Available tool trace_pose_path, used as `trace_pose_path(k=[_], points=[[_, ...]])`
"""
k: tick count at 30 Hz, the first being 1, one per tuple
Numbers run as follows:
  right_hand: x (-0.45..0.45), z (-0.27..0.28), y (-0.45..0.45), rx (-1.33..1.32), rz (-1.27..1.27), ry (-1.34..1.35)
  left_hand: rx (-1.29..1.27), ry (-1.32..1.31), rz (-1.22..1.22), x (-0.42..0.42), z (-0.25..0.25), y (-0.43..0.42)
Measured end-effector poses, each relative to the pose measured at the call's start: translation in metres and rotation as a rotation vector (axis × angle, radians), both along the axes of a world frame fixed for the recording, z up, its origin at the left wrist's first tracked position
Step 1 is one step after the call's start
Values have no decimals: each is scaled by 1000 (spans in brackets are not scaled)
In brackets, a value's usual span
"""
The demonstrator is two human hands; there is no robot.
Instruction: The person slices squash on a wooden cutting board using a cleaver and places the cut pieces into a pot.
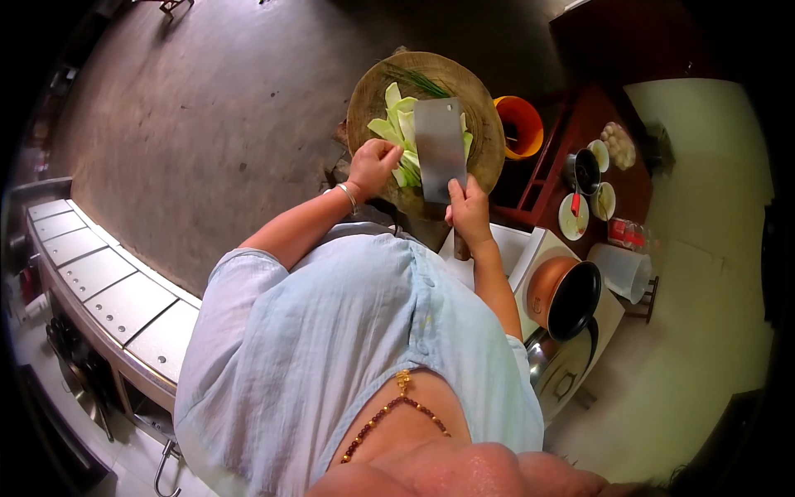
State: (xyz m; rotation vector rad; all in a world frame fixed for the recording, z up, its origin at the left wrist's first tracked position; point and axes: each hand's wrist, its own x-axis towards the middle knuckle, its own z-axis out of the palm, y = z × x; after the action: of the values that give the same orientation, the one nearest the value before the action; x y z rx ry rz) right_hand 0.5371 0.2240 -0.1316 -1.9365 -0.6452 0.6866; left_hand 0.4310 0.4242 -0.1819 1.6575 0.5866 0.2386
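Observation:
A round wooden chopping block [373,91] bears pale green leafy vegetable pieces [396,124] and a small bunch of thin dark green stalks [416,80] near its far edge. My right hand [469,211] is wrapped round the handle of a broad cleaver [439,141], whose blade lies flat over part of the vegetable. My left hand [375,168], with a bracelet at the wrist, is at the near left side of the pieces with its fingers curled together. Whatever is between those fingers is too small to make out.
An orange bucket [537,128] stands right of the block. Farther right, a dark red table [590,124] holds plates, a small pot and a bag of round white items. A copper-coloured pan [544,290] is at the near right. White tiled counter [108,286] curves along the left.

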Motion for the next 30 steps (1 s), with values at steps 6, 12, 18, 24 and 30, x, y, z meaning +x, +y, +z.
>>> trace_pose_path(k=[6,12,18,24,30], points=[[-8,18,15,358,-171,963,-1533,-164,-234,31,18,14],[-8,3,-11,295,-147,909,-1574,-279,-189,37,32,24],[9,-10,-56,265,-296,775,-984,-44,34,39,31,39],[51,-42,-98,256,-393,619,-503,261,-205,17,25,46],[72,-74,-113,194,-387,573,-131,314,-65,15,-17,15]])
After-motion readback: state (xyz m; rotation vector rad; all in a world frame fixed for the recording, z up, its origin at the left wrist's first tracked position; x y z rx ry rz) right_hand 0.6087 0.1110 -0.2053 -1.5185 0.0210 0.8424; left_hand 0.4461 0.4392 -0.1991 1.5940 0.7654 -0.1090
